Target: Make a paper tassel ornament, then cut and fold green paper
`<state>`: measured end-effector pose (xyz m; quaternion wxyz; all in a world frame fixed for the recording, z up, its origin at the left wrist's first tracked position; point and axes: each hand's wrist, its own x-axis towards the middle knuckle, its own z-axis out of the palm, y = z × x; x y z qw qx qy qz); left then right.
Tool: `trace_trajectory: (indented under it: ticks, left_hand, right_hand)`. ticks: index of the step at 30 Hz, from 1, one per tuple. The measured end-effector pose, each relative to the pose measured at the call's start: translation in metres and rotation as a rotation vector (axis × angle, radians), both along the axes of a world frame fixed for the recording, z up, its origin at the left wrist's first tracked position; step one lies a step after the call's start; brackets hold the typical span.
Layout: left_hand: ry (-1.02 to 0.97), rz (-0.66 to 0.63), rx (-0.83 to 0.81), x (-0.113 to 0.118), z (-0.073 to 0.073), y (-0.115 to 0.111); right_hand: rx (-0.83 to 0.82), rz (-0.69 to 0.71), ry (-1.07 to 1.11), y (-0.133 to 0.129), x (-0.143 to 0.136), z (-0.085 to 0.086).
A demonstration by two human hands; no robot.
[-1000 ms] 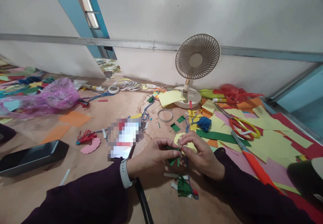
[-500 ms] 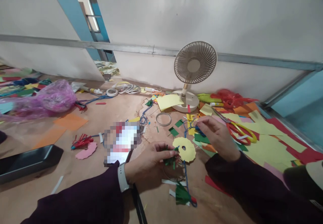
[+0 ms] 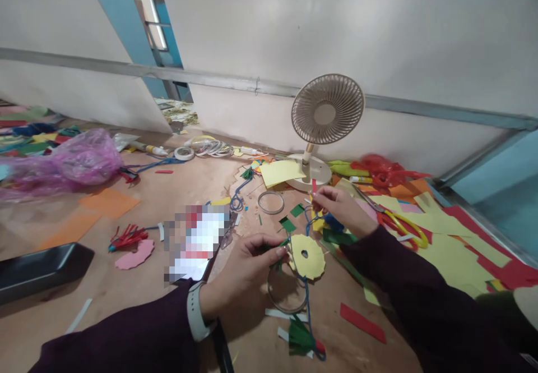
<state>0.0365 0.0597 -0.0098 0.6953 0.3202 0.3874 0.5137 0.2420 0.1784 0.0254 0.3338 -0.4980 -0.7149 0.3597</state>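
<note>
My left hand (image 3: pixel 256 258) is closed in a pinch on a small green paper tassel (image 3: pixel 275 265), partly hidden by the fingers. A scalloped yellow paper disc (image 3: pixel 311 266) with a hole in its middle lies just right of it, with blue yarn (image 3: pixel 308 303) running below. Beneath my left fingertips is a thin ring (image 3: pixel 286 309). My right hand (image 3: pixel 338 207) reaches toward the fan's base, its thumb and finger pinched on a narrow red paper strip (image 3: pixel 314 184). A fringed green paper piece (image 3: pixel 299 336) lies near the front.
A small fan (image 3: pixel 325 112) stands at the back. Scissors (image 3: pixel 406 227) with red and yellow handles rest on yellow paper sheets (image 3: pixel 449 261) at right. A phone (image 3: pixel 199 244) with a blurred screen, a black case (image 3: pixel 46 269) and a pink plastic bag (image 3: pixel 88 160) are at left.
My right hand has moved left and away from me, from the blue yarn to the red strip by the fan's base. My left hand keeps its pinch, shifted slightly left.
</note>
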Motion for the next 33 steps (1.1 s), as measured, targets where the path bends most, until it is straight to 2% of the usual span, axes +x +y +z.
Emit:
trace_trajectory:
  ticks: [2, 3, 5, 8, 14, 27, 33]
  left_hand:
    - [0.003, 0.046, 0.052, -0.001, 0.001, 0.001]
    - [0.007, 0.060, 0.068, -0.001, 0.001, 0.001]
    - [0.013, 0.066, 0.083, -0.001, 0.001, 0.001]
    - [0.026, 0.048, 0.092, 0.000, 0.000, -0.001]
    - [0.122, 0.030, 0.145, -0.001, 0.002, -0.002]
    - [0.104, -0.036, 0.153, -0.003, -0.005, -0.001]
    - [0.301, -0.049, 0.264, -0.004, -0.007, -0.001]
  right_hand:
    - [-0.077, 0.225, 0.014, -0.033, -0.010, -0.001]
    - [-0.068, 0.293, 0.012, -0.048, -0.014, -0.001]
    - [-0.008, 0.331, -0.010, -0.072, -0.020, -0.002]
    - [0.061, 0.329, 0.027, -0.088, -0.024, -0.005]
    - [0.179, 0.320, 0.027, -0.089, -0.026, -0.007]
    - [0.169, 0.327, 0.037, -0.091, -0.024, -0.006]
    - [0.351, 0.248, -0.060, -0.095, -0.027, -0.015]
